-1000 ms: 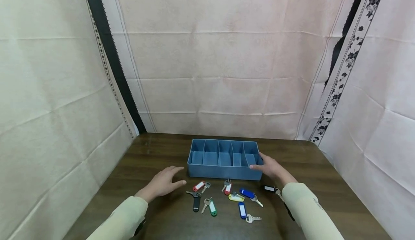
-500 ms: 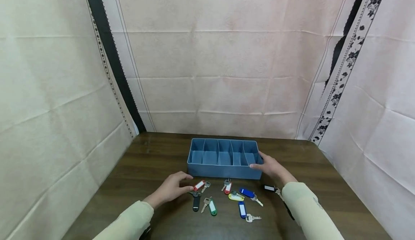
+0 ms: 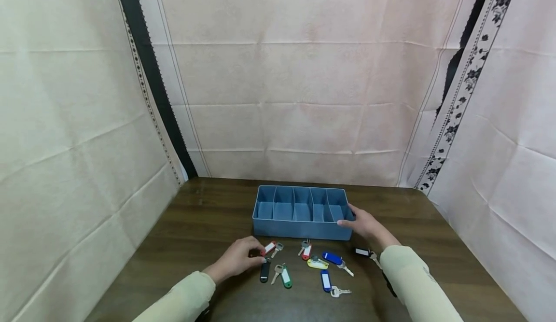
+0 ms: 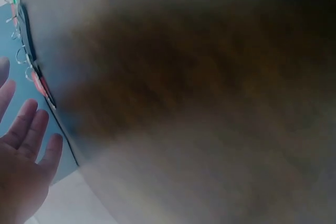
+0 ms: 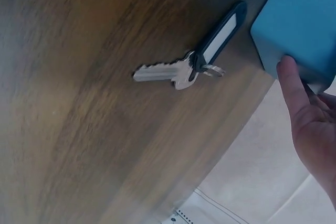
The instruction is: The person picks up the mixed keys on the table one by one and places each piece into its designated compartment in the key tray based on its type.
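Observation:
A blue storage tray with several compartments stands at the far middle of the wooden table. My right hand grips its right end, thumb at the front wall and fingers round the side. My left hand is low over the table, fingertips right at a key's red tag. Its thumb tip overlaps the top of a key with a black tag. In the left wrist view, the left hand's fingers are spread and loosely bent. A key with a green tag lies just right of the black one.
Right of centre lie keys with another red tag, a yellow tag and two blue tags, one upper and one lower. A second black-tagged key rests near my right forearm. Pale cloth hangs behind the table.
My left hand has moved right, from left of the keys to the red and black tags, its fingers bending more. The right hand has stayed at the tray's end.

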Motion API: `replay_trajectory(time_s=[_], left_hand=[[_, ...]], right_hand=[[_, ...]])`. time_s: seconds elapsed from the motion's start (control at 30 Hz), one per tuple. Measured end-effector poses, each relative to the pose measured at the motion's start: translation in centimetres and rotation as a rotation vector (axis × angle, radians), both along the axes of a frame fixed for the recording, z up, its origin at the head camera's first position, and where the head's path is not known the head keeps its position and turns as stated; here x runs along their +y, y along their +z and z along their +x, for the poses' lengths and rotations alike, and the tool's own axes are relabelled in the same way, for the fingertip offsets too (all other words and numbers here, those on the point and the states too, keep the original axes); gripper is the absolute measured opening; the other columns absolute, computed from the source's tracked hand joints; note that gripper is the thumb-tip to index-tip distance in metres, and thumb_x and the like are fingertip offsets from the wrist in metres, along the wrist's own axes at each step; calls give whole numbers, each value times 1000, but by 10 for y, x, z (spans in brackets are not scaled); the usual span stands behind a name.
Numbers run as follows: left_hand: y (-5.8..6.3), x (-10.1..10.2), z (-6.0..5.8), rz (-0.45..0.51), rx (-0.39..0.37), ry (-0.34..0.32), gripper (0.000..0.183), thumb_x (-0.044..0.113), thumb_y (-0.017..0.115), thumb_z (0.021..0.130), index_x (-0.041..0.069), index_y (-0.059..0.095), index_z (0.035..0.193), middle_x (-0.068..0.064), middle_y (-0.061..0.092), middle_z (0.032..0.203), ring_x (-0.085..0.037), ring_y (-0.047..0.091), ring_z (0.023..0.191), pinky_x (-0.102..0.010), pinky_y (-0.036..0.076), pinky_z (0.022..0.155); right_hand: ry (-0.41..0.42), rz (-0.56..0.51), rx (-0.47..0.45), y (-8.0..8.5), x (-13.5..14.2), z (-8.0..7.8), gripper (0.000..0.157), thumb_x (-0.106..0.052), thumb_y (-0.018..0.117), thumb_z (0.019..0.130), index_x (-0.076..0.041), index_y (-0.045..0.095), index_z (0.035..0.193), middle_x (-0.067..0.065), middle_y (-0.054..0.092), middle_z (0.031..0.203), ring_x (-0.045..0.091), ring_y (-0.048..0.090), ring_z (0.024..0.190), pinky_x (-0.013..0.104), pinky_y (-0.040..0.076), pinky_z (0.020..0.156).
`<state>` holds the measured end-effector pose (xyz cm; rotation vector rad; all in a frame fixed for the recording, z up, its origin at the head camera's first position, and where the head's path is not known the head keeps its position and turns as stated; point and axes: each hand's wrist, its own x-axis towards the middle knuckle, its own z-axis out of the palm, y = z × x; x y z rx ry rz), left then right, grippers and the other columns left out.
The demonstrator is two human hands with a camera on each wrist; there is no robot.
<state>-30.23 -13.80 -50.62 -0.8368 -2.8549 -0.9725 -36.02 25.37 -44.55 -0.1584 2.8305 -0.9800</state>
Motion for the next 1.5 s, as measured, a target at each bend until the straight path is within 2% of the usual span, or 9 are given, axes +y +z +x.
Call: replay_trajectory(time_s=[0.27, 0.5, 0.7, 1.0, 1.27, 1.5], left_hand=[[-1, 6, 1, -34, 33, -11, 15, 32, 68, 80, 22, 70, 91, 11, 57, 90, -10, 53, 83, -30, 44, 73], [0, 10, -2, -88, 23, -7, 6, 33, 68, 80, 27, 69, 82, 14, 53, 88, -5, 50, 80, -29, 44, 72], [0, 11, -2, -121, 29, -20, 5, 30, 68, 81, 29, 68, 76, 14, 51, 88, -5, 48, 80, -29, 43, 72], [1, 12, 2, -140, 24, -40, 5, 31, 68, 80, 31, 67, 75, 14, 51, 89, -5, 48, 81, -28, 43, 71], [8, 7, 2, -73, 8, 5, 6, 30, 67, 81, 31, 67, 75, 14, 52, 93, -7, 48, 85, -32, 43, 76], [26, 4, 3, 74, 79, 1, 9, 23, 67, 82, 27, 66, 74, 7, 55, 97, -12, 51, 90, -38, 43, 80]], right_hand=[[-5, -59, 7, 2, -4, -2, 104, -62, 60, 71, -7, 11, 145, 24, 20, 144, 46, 23, 127, 62, 26, 94], [-45, -42, -18, 0, -5, -3, 102, -62, 59, 72, -7, 14, 145, 25, 21, 143, 47, 23, 126, 64, 27, 91], [-45, -40, 6, -3, -4, 1, 105, -64, 59, 69, -7, 15, 145, 26, 23, 142, 47, 24, 125, 63, 28, 91], [-21, -28, 9, -8, -2, 2, 89, -49, 61, 81, -6, 16, 145, 27, 27, 140, 46, 27, 125, 61, 29, 91], [-1, -46, 23, -9, 1, -1, 98, -60, 59, 74, -7, 15, 145, 26, 26, 141, 46, 28, 124, 61, 30, 91], [27, -52, 32, -10, 6, -2, 99, -62, 58, 73, -7, 17, 145, 26, 27, 141, 46, 29, 124, 61, 31, 91]])
